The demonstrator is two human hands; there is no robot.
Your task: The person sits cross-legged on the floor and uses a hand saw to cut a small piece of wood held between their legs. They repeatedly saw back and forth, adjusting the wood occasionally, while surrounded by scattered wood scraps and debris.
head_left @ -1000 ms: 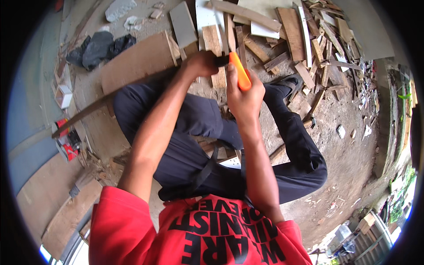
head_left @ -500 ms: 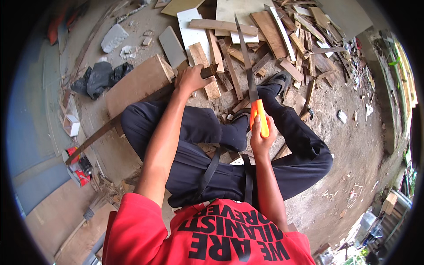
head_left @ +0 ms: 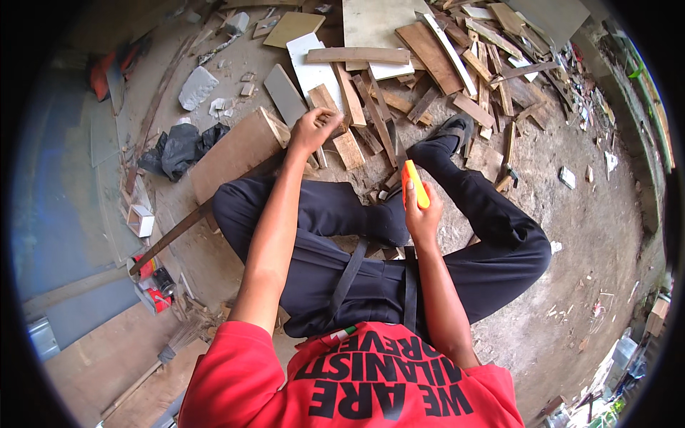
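Observation:
My right hand (head_left: 424, 212) grips a handsaw (head_left: 414, 184) by its orange and yellow handle. Its blade points away from me and is seen nearly edge-on against the wood scraps. My left hand (head_left: 314, 132), fingers curled, is at the far end of a long, narrow wooden strip (head_left: 171, 237). This strip runs across my bent left leg (head_left: 239, 207) and down to the left. Just under the fingers shows its dark end; the exact contact is partly hidden. Beneath the strip lies a broad wooden block (head_left: 235, 153).
Loose boards and offcuts (head_left: 428, 57) are heaped in front of me, around my right foot (head_left: 453, 132). A black plastic bag (head_left: 178, 150) lies on the left, with a small white box (head_left: 140, 220) and red cans (head_left: 151, 285) nearer. A broom (head_left: 168, 353) rests at lower left.
The saw's blade has swung from standing up in clear view to nearly edge-on. My left hand's fingers have curled in. The whole view has shifted slightly.

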